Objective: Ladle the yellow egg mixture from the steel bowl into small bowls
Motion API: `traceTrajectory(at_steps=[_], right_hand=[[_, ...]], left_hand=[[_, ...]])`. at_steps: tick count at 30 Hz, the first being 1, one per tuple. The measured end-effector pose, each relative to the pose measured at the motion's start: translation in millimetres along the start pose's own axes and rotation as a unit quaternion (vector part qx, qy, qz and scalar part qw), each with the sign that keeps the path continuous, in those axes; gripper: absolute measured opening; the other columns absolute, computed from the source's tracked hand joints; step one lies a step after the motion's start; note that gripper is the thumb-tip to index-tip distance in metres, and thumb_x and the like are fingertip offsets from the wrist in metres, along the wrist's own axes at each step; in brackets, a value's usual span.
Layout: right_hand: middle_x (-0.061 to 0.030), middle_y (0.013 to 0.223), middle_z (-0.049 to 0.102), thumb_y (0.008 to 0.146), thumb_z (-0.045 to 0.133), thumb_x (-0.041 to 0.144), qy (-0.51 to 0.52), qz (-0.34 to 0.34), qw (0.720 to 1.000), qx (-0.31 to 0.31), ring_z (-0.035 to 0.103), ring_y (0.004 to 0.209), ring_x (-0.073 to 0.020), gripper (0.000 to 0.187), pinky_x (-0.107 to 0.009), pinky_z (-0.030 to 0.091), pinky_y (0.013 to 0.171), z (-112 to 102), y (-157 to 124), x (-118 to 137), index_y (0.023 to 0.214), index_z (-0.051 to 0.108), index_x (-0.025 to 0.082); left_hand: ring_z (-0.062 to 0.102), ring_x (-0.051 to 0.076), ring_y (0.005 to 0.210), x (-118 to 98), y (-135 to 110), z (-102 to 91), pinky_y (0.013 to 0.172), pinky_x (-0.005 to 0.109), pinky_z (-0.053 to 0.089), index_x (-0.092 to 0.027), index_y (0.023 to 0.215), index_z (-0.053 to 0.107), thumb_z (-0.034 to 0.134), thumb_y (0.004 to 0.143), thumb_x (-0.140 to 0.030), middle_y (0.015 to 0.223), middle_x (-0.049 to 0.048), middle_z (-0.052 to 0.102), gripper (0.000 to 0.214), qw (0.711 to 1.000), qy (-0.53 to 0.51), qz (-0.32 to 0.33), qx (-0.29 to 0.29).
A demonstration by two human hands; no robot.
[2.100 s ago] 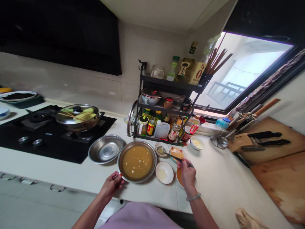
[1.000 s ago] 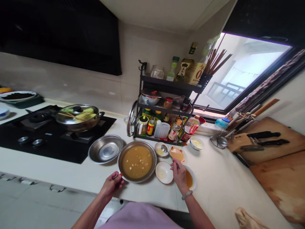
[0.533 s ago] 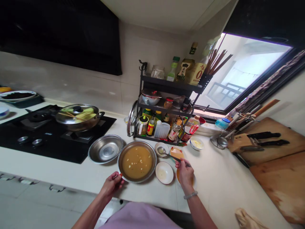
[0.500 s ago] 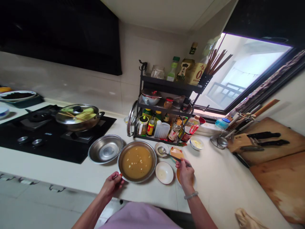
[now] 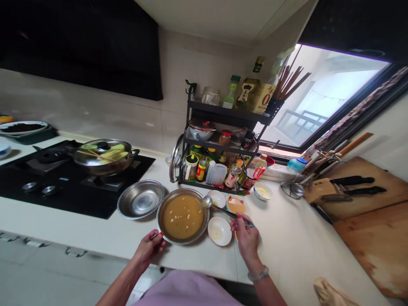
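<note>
A large red "0" marks the cream label point(image 5: 262, 99) of a tall bottle point(image 5: 270, 86); other lettering is illegible.

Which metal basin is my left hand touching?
The basin filled with brown liquid: your left hand touches it. Neither hand touches the other basin, beside the stove.

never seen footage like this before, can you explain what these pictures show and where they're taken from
There is no machine: these are a person's bare hands, and every picture comes from one camera worn on the head, looking forward and down. The left hand touches the near left rim of a metal bowl of brown liquid. The right hand holds a long-handled spoon, its head by that bowl's right rim. Small bowls stand beside it on the white countertop, with a second metal bowl to the left, a lidded pan on the gas stove and a seasoning rack behind.
</note>
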State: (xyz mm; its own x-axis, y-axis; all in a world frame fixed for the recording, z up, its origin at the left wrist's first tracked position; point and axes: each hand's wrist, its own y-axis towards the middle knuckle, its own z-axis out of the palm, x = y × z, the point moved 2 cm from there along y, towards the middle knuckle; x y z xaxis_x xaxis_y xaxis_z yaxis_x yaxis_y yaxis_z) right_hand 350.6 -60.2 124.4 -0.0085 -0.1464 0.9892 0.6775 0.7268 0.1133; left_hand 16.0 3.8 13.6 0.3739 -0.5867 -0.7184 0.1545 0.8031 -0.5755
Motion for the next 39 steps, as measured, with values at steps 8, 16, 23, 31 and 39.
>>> traceTrajectory(at_steps=[8,16,23,31,39], right_hand=[[-0.0050,0.074,0.068,0.091,0.055,0.035,-0.098,-0.156,0.966,0.181,0.062,0.053,-0.0143,0.024,-0.026,0.053,0.049,15.8,-36.5,4.2,0.097,0.070,0.019],[-0.0044,0.076,0.067,0.091,0.048,0.034,-0.208,-0.202,0.952,0.100,0.062,0.054,-0.0150,0.027,-0.029,0.055,0.054,-3.3,1.8,-1.1,0.098,0.069,0.019],[-0.0071,0.075,0.068,0.085,0.052,0.048,-0.221,-0.169,0.957,0.083,0.065,0.058,-0.0189,0.034,-0.031,0.055,0.053,-3.1,16.4,-16.1,0.087,0.069,0.019],[-0.0047,0.058,0.067,0.082,0.054,0.050,-0.128,-0.013,0.990,-0.049,0.065,0.048,-0.0219,0.033,-0.032,0.053,0.051,-2.2,20.8,-34.1,0.087,0.061,0.018],[-0.0018,0.058,0.067,0.076,0.059,0.043,-0.038,0.004,0.995,-0.088,0.064,0.050,-0.0207,0.024,-0.033,0.053,0.053,-12.8,35.4,-23.0,0.085,0.059,0.020]], left_hand=[[0.057,0.010,0.049,-5.4,-5.6,5.5,0.045,0.018,0.041,-0.018,0.070,0.049,0.083,0.059,-0.018,0.056,-0.0020,0.060,0.035,1.000,-0.005,0.002,-0.007],[0.057,0.010,0.050,-6.3,-6.6,5.4,0.046,0.018,0.042,-0.018,0.068,0.049,0.083,0.060,-0.021,0.055,-0.0012,0.061,0.035,1.000,0.008,0.001,-0.007],[0.058,0.010,0.049,-7.5,-8.2,6.8,0.045,0.018,0.042,-0.018,0.069,0.049,0.083,0.060,-0.020,0.055,-0.0021,0.061,0.035,1.000,0.012,-0.003,-0.012],[0.058,0.010,0.050,-10.5,-11.5,9.3,0.046,0.018,0.042,-0.018,0.069,0.049,0.082,0.059,-0.019,0.056,-0.0017,0.061,0.035,1.000,0.005,-0.003,-0.016],[0.059,0.011,0.049,-7.2,-6.7,6.2,0.045,0.018,0.041,-0.018,0.067,0.048,0.084,0.058,-0.021,0.056,-0.0023,0.060,0.037,1.000,0.006,-0.001,-0.011]])
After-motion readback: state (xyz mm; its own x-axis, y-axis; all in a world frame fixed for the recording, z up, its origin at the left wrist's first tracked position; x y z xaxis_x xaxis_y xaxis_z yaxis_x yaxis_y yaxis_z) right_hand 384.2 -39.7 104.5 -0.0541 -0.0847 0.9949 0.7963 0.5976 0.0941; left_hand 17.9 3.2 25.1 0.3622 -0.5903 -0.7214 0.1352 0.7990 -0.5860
